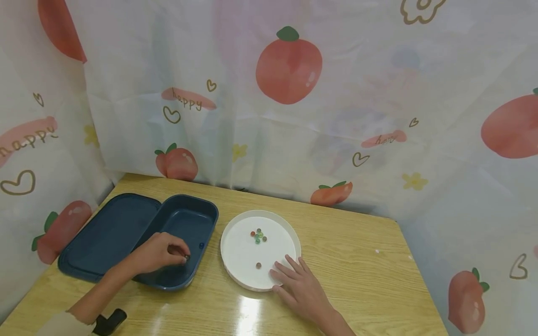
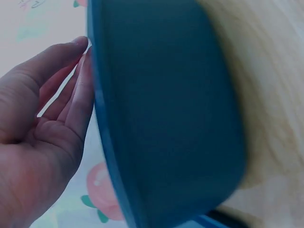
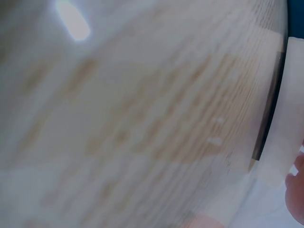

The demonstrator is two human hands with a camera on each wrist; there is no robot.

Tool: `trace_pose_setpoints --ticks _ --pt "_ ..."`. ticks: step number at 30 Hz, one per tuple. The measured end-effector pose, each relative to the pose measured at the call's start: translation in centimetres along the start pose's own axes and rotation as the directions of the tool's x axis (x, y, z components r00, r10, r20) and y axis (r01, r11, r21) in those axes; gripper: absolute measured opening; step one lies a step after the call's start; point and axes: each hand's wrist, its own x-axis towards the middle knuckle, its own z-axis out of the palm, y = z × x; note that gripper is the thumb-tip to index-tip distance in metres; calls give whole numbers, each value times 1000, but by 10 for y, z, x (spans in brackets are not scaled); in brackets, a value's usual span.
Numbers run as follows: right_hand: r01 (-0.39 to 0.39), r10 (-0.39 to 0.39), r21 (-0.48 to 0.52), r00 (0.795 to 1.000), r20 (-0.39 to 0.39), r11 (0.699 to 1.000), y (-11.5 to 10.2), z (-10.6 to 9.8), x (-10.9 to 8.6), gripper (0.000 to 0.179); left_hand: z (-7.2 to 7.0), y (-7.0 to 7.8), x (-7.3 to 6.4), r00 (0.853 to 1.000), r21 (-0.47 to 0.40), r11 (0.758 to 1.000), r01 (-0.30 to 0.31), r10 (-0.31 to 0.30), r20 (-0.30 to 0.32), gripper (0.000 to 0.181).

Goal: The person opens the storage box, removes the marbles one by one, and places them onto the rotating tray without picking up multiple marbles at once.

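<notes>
My left hand (image 1: 159, 252) is over the dark blue box (image 1: 178, 280), pinching a small dark marble (image 1: 187, 257) between thumb and fingertips. Inside that box lies a dark blue marble (image 1: 201, 245) near the right wall. In the left wrist view the box's side hides the fingertips of the left hand (image 2: 52, 109). My right hand (image 1: 300, 287) rests at the front right rim of a round white tray (image 1: 235, 275), fingers spread over it. A brown marble (image 1: 258, 265) lies near those fingers, and several coloured marbles (image 1: 258, 236) cluster farther back in the tray.
A flat dark blue lid (image 1: 113, 233) lies left of the box and meets its edge. The wooden table (image 1: 349, 252) ends against a fruit-printed curtain (image 1: 260, 140) at the back. A black strap-like piece (image 1: 110, 322) sits by the left wrist.
</notes>
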Motion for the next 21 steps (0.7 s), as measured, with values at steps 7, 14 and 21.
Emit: trace_pose_setpoints --ticks 7,14,21 --pt "-7 7 0 1000 9 1000 0 -2 0 35 -4 22 9 998 40 999 -23 25 -65 13" --pt "0 0 10 1000 6 1000 0 -1 -1 36 2 44 23 995 37 999 -37 41 -95 7" --pt "5 -5 14 1000 -6 1000 0 -1 -1 36 17 60 43 991 48 995 -82 86 -102 9"
